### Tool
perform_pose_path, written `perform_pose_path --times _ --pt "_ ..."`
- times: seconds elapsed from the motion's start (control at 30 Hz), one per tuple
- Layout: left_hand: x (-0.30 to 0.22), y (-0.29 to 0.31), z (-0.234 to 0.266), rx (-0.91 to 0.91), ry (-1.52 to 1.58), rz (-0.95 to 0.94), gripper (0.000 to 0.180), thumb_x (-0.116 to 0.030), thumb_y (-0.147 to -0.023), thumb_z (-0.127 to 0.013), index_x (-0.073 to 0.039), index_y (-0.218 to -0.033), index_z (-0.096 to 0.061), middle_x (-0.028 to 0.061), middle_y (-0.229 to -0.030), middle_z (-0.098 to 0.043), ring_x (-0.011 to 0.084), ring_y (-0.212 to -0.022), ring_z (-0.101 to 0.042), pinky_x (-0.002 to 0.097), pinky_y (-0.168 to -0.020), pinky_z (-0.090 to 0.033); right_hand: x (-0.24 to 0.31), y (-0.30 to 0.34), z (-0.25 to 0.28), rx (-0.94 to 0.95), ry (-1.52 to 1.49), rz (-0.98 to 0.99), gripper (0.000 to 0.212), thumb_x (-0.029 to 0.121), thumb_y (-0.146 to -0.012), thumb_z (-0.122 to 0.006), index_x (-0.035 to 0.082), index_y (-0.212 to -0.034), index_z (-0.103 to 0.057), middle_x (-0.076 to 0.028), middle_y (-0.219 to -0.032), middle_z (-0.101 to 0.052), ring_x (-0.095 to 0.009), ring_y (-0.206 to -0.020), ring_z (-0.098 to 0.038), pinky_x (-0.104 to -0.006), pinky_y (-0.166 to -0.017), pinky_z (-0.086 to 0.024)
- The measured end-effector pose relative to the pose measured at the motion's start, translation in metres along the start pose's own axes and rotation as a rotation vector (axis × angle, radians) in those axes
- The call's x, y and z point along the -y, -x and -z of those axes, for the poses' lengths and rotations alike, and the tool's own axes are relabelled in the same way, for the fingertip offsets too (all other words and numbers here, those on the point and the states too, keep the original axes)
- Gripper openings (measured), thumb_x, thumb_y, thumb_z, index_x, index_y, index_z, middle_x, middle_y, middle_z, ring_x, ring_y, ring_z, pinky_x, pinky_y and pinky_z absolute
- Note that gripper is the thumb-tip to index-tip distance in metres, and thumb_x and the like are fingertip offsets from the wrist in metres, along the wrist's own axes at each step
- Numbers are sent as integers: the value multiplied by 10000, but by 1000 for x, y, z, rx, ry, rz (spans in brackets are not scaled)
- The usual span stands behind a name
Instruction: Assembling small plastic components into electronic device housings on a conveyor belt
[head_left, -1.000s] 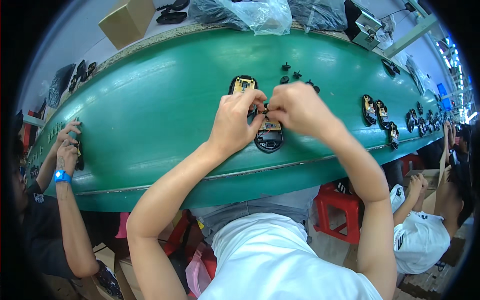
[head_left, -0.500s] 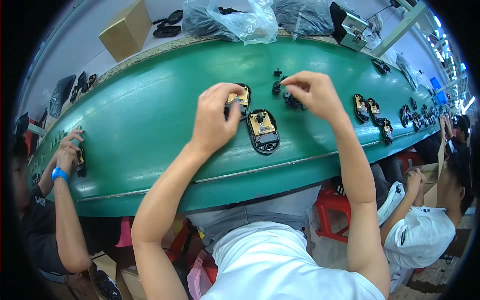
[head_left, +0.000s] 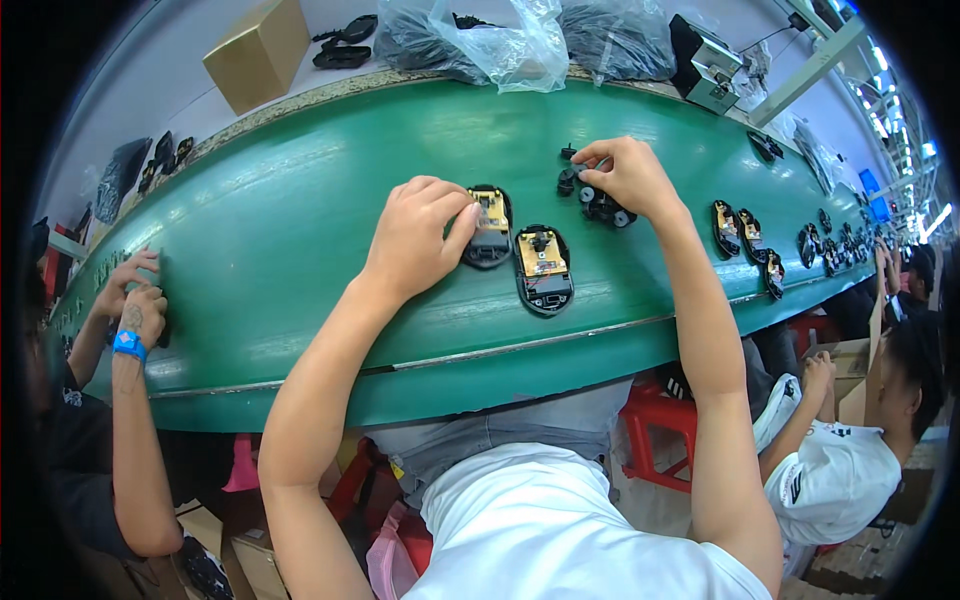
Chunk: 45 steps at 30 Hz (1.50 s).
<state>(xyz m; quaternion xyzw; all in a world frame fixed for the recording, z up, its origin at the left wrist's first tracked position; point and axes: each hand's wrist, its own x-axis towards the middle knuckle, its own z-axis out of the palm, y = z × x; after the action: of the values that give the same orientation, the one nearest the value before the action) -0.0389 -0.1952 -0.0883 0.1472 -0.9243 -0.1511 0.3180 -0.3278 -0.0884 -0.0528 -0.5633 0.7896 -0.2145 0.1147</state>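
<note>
My left hand [head_left: 420, 238] is closed at the left edge of an opened computer mouse base [head_left: 488, 245], a black shell with a tan circuit board. Fingers and thumb cover its upper left side. Just right of it lies a second mouse base [head_left: 546, 282], untouched, with a dark part standing on its board. Farther right, my right hand [head_left: 632, 178] pinches thumb and forefinger together above a small heap of black scroll wheels [head_left: 605, 208]. A small dark wheel seems to be between the fingertips, partly hidden. One loose wheel [head_left: 568, 152] stands just beyond them.
More mouse bases [head_left: 726, 228] lie right on the green work surface [head_left: 300, 250]. Plastic bags [head_left: 510, 45], a cardboard box [head_left: 258, 55] and a metal device [head_left: 715, 75] line the far ledge. Co-workers' hands [head_left: 140, 300] are at left; another person [head_left: 850, 450] sits right.
The left mouse base has come slightly nearer me beside the second one. My right thumb and forefinger have closed together at the scroll wheels. The whole view has shifted a little.
</note>
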Motion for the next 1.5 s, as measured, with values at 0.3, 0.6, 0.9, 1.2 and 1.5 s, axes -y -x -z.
perform_pose_path --times 0.3,0.6,0.9,1.2,1.5 --pt "12 -2 -3 -54 252 136 300 -67 -815 -735 -43 -1111 -700 103 -1062 -733 270 -1044 -672 388 -920 -520 8 5 -6 -184 -121 178 280 197 -845 -810 13 -1050 -758 -148 -950 -761 -242 -837 -739 -347 -777 -583" --pt "3 -4 -25 -45 303 161 348 -6 -797 -717 -26 -1141 -664 120 -1012 -716 278 -995 -675 387 -903 -535 77 24 -50 -31 -174 452 314 175 -814 -841 12 -1045 -703 -96 -814 -717 -213 -736 -702 -327 -725 -572" --pt "3 -3 -33 -83 360 205 398 8 -813 -715 -35 -1189 -591 107 -966 -681 268 -958 -667 387 -883 -536 66 24 -63 -99 -210 517 197 182 -831 -798 77 -994 -766 -89 -947 -715 -300 -829 -703 -397 -748 -559" --pt "2 -8 -36 -62 347 184 355 0 -806 -696 -32 -1138 -574 106 -953 -672 288 -946 -655 397 -866 -533 71 28 -62 -87 -242 436 217 121 -815 -794 49 -1008 -727 -93 -967 -746 -300 -876 -707 -397 -796 -556" --pt "5 -13 -36 -9 411 216 318 -37 -810 -690 -18 -1104 -571 109 -940 -661 236 -908 -661 369 -851 -548 63 27 -54 -60 -233 464 229 66 -781 -808 54 -1010 -793 -104 -964 -778 -257 -920 -720 -358 -843 -566"
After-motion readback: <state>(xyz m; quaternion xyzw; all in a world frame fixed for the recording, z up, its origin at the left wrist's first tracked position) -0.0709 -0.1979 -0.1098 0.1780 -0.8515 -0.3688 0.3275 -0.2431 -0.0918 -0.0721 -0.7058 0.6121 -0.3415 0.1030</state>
